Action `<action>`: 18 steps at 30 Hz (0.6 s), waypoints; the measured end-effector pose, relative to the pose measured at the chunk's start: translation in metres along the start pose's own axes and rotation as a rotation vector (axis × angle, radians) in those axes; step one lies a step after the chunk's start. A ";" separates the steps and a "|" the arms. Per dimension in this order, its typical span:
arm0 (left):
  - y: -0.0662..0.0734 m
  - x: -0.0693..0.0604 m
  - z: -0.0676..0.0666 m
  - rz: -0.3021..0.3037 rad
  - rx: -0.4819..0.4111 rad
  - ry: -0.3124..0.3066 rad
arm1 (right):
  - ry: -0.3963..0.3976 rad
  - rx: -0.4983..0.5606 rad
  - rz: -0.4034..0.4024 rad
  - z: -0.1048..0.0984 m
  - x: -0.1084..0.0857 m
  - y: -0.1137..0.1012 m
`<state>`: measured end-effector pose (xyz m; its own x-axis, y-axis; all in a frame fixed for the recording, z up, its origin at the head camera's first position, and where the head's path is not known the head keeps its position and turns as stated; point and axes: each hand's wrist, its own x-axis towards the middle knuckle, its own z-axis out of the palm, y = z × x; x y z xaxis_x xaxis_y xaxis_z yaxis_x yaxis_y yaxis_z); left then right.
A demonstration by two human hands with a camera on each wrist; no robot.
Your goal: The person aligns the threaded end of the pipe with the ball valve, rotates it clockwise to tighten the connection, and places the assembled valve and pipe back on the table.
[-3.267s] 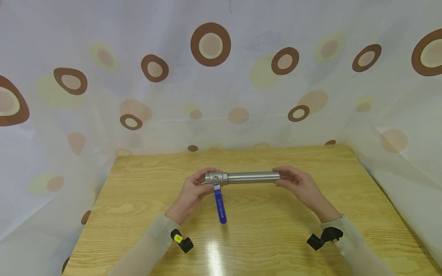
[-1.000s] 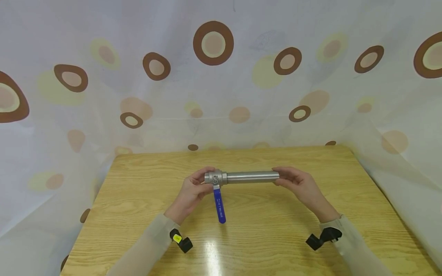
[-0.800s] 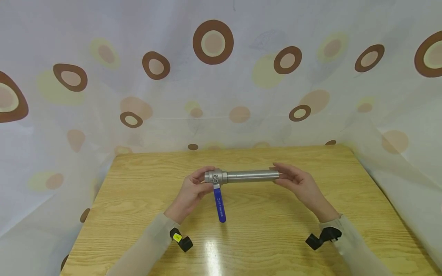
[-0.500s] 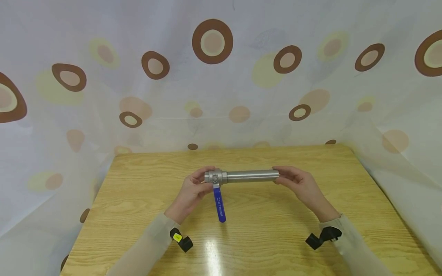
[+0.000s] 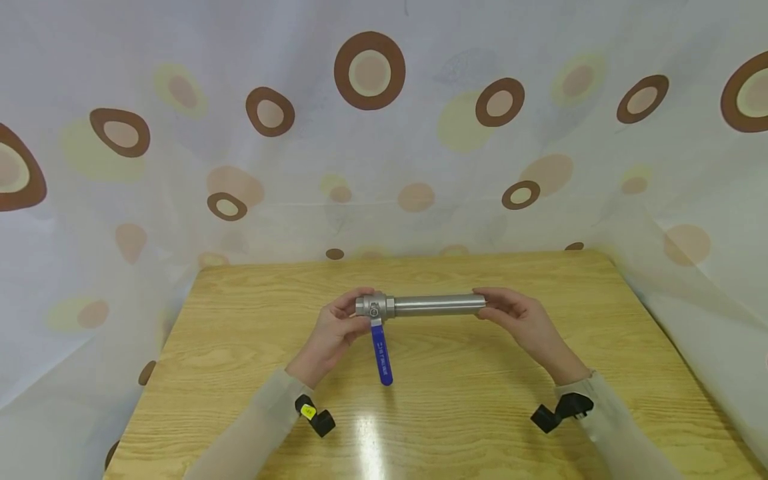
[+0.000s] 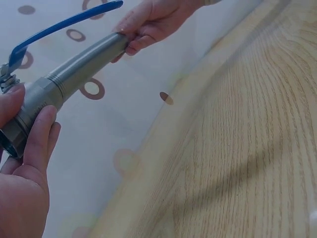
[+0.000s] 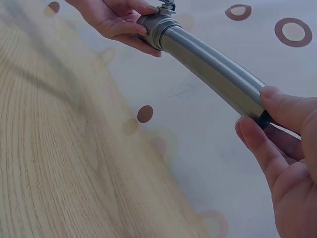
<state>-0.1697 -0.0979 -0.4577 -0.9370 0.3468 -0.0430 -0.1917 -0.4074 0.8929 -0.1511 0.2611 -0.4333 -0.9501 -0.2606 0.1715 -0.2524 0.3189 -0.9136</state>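
A metal ball valve point(image 5: 375, 308) with a blue lever handle point(image 5: 382, 355) is joined to a straight steel pipe point(image 5: 438, 305), held level above the table. My left hand point(image 5: 332, 335) grips the valve body at its left end, thumb in front and fingers behind. My right hand point(image 5: 523, 325) pinches the pipe's right end between thumb and fingers. In the left wrist view the valve's open end point(image 6: 14, 141) shows beside my fingers, and the lever point(image 6: 64, 25) extends along the pipe. The right wrist view shows the pipe point(image 7: 213, 72) running from valve to fingertips.
The wooden table point(image 5: 456, 427) lies below both hands. A white sheet point(image 5: 372, 153) with brown, yellow and pink round shapes hangs behind it and at both sides. Black devices sit on the left cuff point(image 5: 315, 415) and the right cuff point(image 5: 562, 412).
The right fingers lifted slightly from the pipe's end about 0.8 s ago and touch it again now. The valve, pipe and left hand look nearly unmoved.
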 end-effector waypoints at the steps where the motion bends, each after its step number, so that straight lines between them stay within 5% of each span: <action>1: 0.000 0.000 0.000 0.001 0.002 0.001 | -0.004 0.009 -0.002 0.000 0.000 0.000; 11: 0.001 0.001 -0.001 0.002 0.022 -0.001 | 0.015 -0.045 0.022 -0.001 0.001 0.004; 18: 0.001 0.002 -0.002 0.001 0.009 -0.006 | -0.009 0.020 -0.006 -0.001 0.001 0.005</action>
<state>-0.1717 -0.0988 -0.4580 -0.9355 0.3512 -0.0396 -0.1881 -0.3998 0.8971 -0.1538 0.2634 -0.4377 -0.9469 -0.2705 0.1737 -0.2542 0.2994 -0.9196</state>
